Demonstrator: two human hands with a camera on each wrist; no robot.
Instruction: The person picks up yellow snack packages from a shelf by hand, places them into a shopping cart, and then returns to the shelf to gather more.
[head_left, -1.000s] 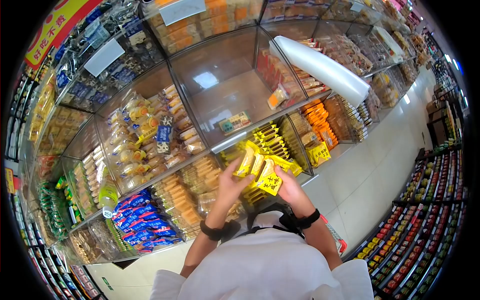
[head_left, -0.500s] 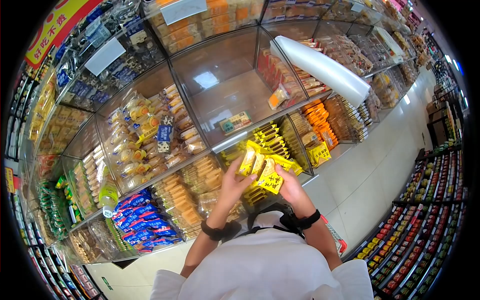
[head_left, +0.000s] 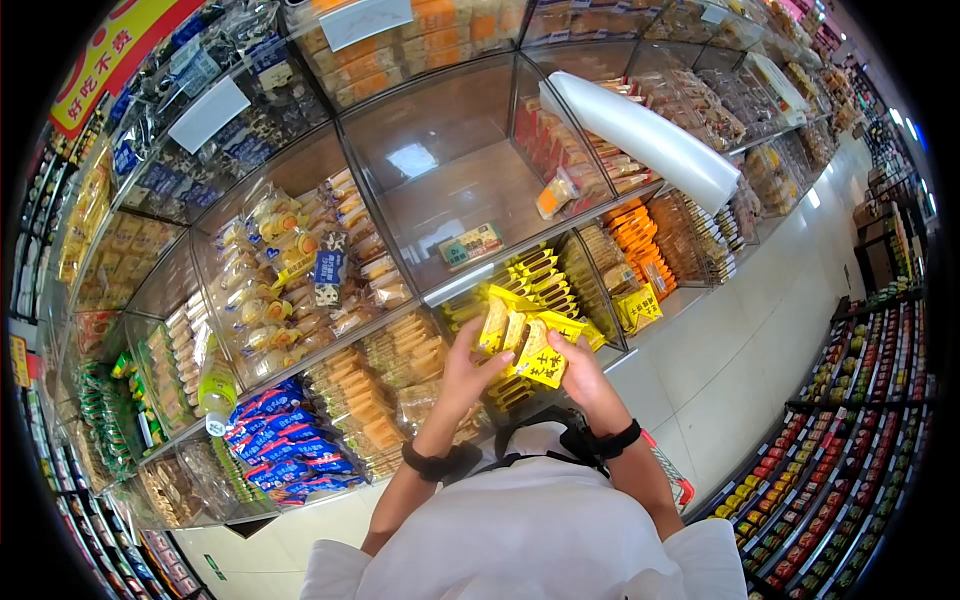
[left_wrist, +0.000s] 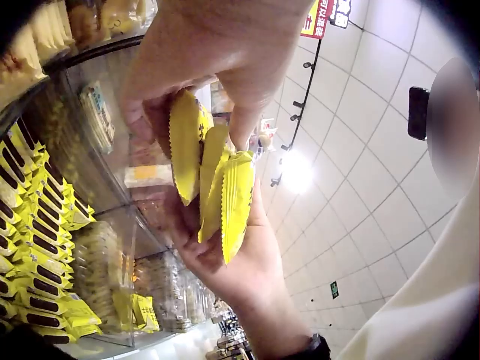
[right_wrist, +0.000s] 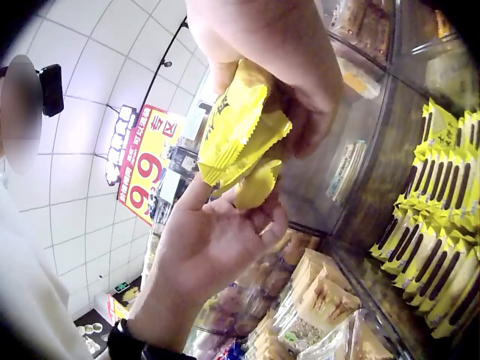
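Several yellow snack packets (head_left: 538, 357) are held between both hands in the head view, above a bin of similar yellow packets (head_left: 543, 280). My left hand (head_left: 465, 368) grips them from the left, thumb on the front. From the right, my right hand (head_left: 585, 380) pinches the packet with dark printed characters. In the left wrist view the packets (left_wrist: 238, 202) stand edge-on, fanned, between the left hand (left_wrist: 217, 60) above and the right hand (left_wrist: 236, 262) below. The right wrist view shows the packets (right_wrist: 236, 127) with the right hand (right_wrist: 274, 52) over them and the left hand (right_wrist: 206, 244) beneath.
Clear-walled bins hold blue packets (head_left: 290, 440), wrapped pastries (head_left: 270, 270) and orange packets (head_left: 640, 240). A plastic bag roll (head_left: 645, 140) lies across the bins at the upper right. A green-capped bottle (head_left: 215, 392) is at the left; shelves of goods (head_left: 830, 440) stand at the right.
The held packets have tilted slightly between the hands, and the right fingers have shifted a little on the printed packet. Both arms stay in nearly the same place.
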